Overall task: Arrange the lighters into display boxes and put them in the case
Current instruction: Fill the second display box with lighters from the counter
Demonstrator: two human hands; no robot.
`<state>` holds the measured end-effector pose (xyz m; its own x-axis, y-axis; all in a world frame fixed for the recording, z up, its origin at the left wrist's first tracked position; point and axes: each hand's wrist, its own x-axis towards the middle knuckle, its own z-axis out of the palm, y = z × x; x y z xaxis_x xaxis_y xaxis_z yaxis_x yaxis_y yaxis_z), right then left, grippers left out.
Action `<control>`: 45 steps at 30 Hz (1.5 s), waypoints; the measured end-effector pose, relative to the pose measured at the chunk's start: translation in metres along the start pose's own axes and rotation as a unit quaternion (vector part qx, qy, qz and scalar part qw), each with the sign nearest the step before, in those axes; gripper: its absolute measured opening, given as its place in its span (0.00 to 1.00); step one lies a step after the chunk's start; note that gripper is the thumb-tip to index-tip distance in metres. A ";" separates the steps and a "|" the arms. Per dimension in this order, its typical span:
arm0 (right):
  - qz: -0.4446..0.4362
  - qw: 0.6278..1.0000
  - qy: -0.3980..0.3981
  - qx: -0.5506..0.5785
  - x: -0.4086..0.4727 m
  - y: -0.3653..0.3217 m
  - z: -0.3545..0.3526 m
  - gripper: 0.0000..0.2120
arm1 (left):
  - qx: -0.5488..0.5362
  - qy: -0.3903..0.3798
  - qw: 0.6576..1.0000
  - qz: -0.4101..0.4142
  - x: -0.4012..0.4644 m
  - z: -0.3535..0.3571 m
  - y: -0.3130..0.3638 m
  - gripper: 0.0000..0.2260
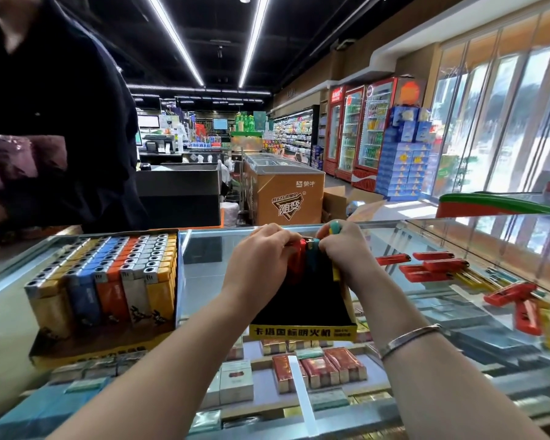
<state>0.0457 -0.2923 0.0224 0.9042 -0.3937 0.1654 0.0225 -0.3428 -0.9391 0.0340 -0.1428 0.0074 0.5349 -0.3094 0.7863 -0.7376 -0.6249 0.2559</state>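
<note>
Filling step: left hand (261, 258) and right hand (343, 249) pinch about 3 lighters (302, 254) (count uncertain) at display box (302, 332) far end; next, seat them upright.

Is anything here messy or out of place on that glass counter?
Yes: loose red lighters lie scattered at different angles on the glass counter to the right, unlike the full box on the left, where lighters stand in neat rows. The yellow-fronted box being filled is mostly empty.
</note>
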 end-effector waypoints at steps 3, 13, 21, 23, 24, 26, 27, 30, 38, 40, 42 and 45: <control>-0.002 1.000 0.006 -0.006 -0.001 0.000 0.000 0.12 | -0.022 -0.001 1.000 -0.017 -0.001 0.002 0.002 0.08; -0.008 1.000 -0.016 -0.021 -0.002 -0.001 -0.001 0.10 | -0.005 -0.017 0.999 0.028 0.001 -0.002 0.000 0.09; -0.007 1.000 -0.012 -0.018 0.000 0.002 -0.001 0.10 | 0.061 -0.032 0.996 0.058 0.003 0.002 -0.002 0.08; -0.009 1.000 -0.013 -0.017 0.000 0.001 -0.001 0.10 | 0.101 -0.038 0.993 0.054 0.003 0.001 -0.004 0.10; -0.010 1.000 -0.014 -0.016 0.000 0.001 -0.001 0.10 | 0.109 -0.053 0.992 0.042 0.003 0.001 -0.005 0.11; -0.009 1.000 -0.019 -0.011 0.000 0.001 -0.003 0.09 | 0.098 -0.087 0.991 0.013 0.003 -0.001 -0.008 0.13; -0.006 1.000 -0.025 -0.006 -0.001 0.001 -0.004 0.09 | 0.093 -0.106 0.990 0.005 0.002 -0.001 -0.009 0.15; -0.018 0.999 -0.005 0.046 -0.001 -0.002 -0.009 0.08 | 0.104 -0.158 0.982 0.013 -0.003 -0.001 -0.012 0.22; -0.073 0.955 -0.034 0.285 -0.011 -0.020 -0.018 0.10 | 0.006 -0.040 0.999 -0.013 -0.002 -0.017 -0.008 0.21; -0.078 0.948 -0.079 0.297 -0.017 -0.023 -0.012 0.16 | -0.033 -0.018 0.999 -0.010 -0.001 -0.019 0.000 0.20; -0.083 0.941 -0.109 0.309 -0.021 -0.025 -0.007 0.18 | -0.073 -0.004 0.997 -0.012 -0.001 -0.019 0.006 0.18; -0.089 0.928 -0.131 0.339 -0.025 -0.026 -0.001 0.17 | -0.109 -0.004 0.994 -0.026 -0.001 -0.022 0.009 0.11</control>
<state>0.0221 -0.2744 0.0435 0.9311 -0.1321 0.3399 0.3637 0.2668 -0.8925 0.0181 -0.1324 0.0210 0.5771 -0.2868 0.7646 -0.7801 -0.4707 0.4122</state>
